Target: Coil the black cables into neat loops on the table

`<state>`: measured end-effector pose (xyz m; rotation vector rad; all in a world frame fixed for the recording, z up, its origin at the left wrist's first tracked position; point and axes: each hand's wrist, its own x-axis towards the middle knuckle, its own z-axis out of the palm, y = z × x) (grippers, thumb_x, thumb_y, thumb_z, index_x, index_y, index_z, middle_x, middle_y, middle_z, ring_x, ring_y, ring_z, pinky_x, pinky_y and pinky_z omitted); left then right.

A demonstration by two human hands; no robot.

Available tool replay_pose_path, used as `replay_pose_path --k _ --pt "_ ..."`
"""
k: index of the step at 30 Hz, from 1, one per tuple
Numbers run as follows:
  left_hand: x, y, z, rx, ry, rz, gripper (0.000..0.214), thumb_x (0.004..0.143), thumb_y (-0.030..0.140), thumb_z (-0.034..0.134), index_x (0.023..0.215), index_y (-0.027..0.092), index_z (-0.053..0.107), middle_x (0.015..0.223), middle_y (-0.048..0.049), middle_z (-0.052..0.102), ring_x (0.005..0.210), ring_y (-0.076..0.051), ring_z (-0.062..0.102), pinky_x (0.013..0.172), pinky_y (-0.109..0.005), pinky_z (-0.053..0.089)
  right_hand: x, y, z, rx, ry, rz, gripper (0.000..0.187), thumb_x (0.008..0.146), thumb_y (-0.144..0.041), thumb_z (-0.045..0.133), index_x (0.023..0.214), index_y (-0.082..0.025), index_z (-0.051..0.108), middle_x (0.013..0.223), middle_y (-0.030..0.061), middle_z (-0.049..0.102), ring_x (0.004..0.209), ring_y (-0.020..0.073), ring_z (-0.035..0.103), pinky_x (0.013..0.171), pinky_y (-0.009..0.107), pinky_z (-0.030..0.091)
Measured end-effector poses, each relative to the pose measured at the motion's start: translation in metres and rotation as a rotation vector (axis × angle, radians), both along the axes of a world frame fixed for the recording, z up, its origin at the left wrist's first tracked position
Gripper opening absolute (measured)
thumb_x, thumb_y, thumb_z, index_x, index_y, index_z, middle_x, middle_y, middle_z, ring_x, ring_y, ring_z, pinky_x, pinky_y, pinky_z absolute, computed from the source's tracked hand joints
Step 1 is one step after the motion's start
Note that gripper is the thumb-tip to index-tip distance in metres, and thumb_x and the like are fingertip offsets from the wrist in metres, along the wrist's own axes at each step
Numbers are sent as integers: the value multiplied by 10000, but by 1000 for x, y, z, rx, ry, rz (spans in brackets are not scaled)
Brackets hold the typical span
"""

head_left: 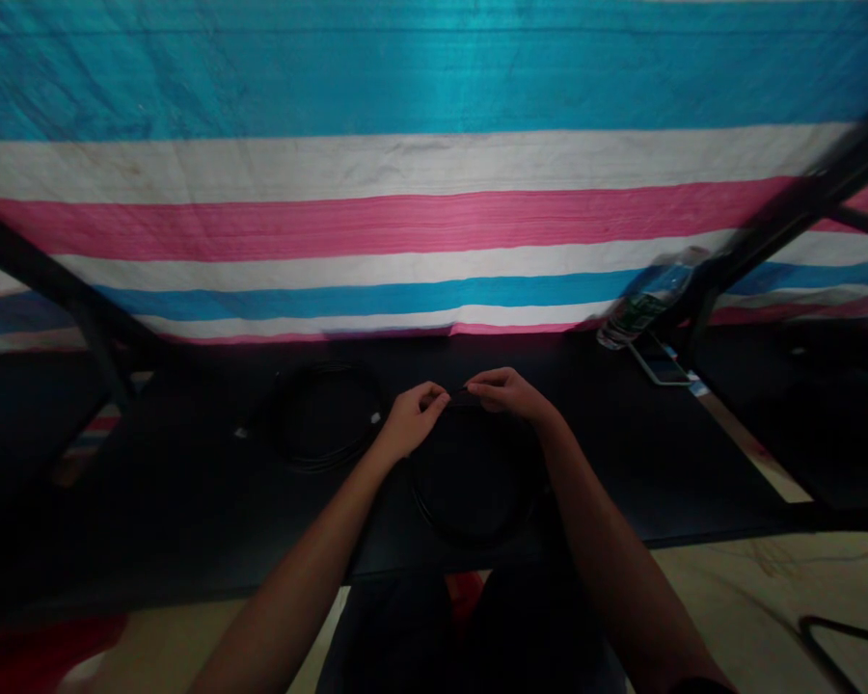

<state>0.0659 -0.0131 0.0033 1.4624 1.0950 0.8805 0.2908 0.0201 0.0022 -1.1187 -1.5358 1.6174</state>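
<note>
A coil of black cable (441, 526) lies on the black table (593, 501) in front of me, its ring partly lost in the dark. At its far side my left hand (414, 416) is closed, thumb and fingertips pinched together. A little to the right, my right hand (507, 393) pinches too, with the fingers bent. A thin black strand (460, 389) runs between the fingertips of both hands; whether it is the cable itself or a tie around it, I cannot tell. The fingertips hide its ends.
Left of my hands lies a second black cable coil (318, 467) with a pale connector (375, 418). At the back right, a clear plastic bottle (647, 301) leans beside a phone (662, 361). Dark metal frame bars (781, 231) flank the table; a striped sheet (434, 226) hangs behind.
</note>
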Motion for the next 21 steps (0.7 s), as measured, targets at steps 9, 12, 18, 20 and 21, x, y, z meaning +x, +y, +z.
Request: replay_pose_path --k 9,12,18,20,21 --pt "-10 -3 11 -423 -436 -178 353 820 408 720 1011 216 494 499 132 356 399 -57 303 414 -174 308 18 -4 13 -84 162 36 342 783 -381 777 989 -119 698 485 -110 382 419 47 308 438 215 240" --pt "-13 -2 11 -359 -270 -165 323 823 401 710 984 200 516 556 97 465 402 -54 366 405 -176 330 18 -1 11 -63 128 -12 329 750 -389 796 920 -130 683 484 -109 384 415 46 316 431 209 229" --pt "-19 1 16 -210 108 -198 254 821 381 673 889 139 638 623 21 588 448 -70 464 416 -185 334 24 6 8 27 -79 -99 347 692 -436 826 780 -144 661 516 -66 488 452 66 411 438 209 296" --pt "-22 -1 21 -240 171 -313 260 809 376 684 880 126 675 619 5 617 436 -70 450 415 -195 324 29 5 9 -18 -142 -15 353 680 -432 837 785 -128 691 543 -45 533 466 71 444 443 208 317" --pt "-24 -3 24 -274 194 -385 265 801 378 693 872 123 687 615 0 625 431 -69 444 412 -197 315 32 4 9 -60 -147 44 350 674 -422 845 779 -122 698 545 -42 540 464 68 445 441 205 317"
